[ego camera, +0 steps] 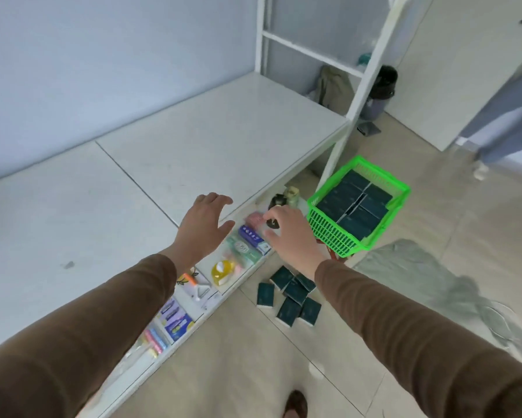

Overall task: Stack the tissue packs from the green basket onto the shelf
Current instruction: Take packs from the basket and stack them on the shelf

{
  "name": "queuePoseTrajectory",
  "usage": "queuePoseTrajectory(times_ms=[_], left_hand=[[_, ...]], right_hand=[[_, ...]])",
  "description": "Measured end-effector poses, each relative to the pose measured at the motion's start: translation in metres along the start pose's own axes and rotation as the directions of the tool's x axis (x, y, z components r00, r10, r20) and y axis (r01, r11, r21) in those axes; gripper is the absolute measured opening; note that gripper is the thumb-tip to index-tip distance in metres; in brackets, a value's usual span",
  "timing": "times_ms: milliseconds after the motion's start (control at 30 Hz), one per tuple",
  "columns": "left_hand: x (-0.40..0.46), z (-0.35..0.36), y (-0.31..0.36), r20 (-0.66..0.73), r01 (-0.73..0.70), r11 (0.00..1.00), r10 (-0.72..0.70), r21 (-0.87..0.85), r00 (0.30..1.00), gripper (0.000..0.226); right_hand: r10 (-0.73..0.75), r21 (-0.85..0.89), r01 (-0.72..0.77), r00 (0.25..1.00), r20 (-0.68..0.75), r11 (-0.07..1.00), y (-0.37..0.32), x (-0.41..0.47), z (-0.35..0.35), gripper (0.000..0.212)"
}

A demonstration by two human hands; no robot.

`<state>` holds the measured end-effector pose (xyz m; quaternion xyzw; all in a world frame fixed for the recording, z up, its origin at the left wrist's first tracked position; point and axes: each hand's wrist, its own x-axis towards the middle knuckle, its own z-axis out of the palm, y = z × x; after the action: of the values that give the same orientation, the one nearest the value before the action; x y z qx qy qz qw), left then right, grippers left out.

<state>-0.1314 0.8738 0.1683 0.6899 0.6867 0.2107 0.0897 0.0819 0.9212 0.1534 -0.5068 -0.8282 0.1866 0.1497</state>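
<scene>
Dark teal tissue packs [353, 203] lying flat in the green basket [329, 229], packed edge to edge in rows, broad faces up, long axes running roughly along the basket's length from the near mesh wall toward the far rim. Probably light, soft and a little squashy under a film wrap that may slide, so best pinched across the short width, thumb on one long edge and fingers on the other, or several clamped together as a block. More loose packs [289, 297] scattered on the floor [434, 206] just beside the shelf edge, some tilted against each other, pointing every which way, no common axis. Basket sitting on the floor at the corner of the white shelf [193, 140], near the frame's slanted post. Right hand [286, 230] stretched out between the shelf's lower tier and the basket, fingers loosely spread, holding nothing as far as can be seen, hovering over a small dark object [274, 224] whose contact with the fingers cannot be made out. Left hand [205, 224] open with fingers splayed, above the front edge of the shelf top, gripping nothing. Below, on the lower tier, small boxed and bagged goods: toothpaste boxes [253, 238], a yellow bottle [222, 270], pastel packets [175, 321]. Farther off, a dark bin [385, 82] by the wall and a white door [452, 70]
</scene>
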Motion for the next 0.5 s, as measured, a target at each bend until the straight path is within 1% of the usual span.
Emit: queuePoseTrajectory(times_ms=[67,200,367,500], left_hand=[[0.027,0.032,0.039,0.025,-0.019,0.999,0.019,-0.025,1.0,0.041],[0.074,0.09,0.093,0.115,0.003,0.997,0.006,-0.076,0.993,0.041],[0.135,0.156,0.126,0.24,-0.022,0.998,0.038,-0.066,0.97,0.045],[0.192,0.213,0.138,0.316,-0.061,0.996,0.077,-0.061,0.945,0.045]], right_hand=[[0.046,-0.01,-0.046,0.999,0.01,0.999,0.051,0.001,-0.02,0.026],[0.157,0.039,-0.159,0.987,0.042,0.987,0.137,0.009,-0.047,0.027],[0.325,0.068,-0.332,0.941,0.099,0.941,0.229,0.038,-0.05,0.034],[0.457,0.064,-0.47,0.876,0.154,0.88,0.294,0.064,-0.042,0.046]])
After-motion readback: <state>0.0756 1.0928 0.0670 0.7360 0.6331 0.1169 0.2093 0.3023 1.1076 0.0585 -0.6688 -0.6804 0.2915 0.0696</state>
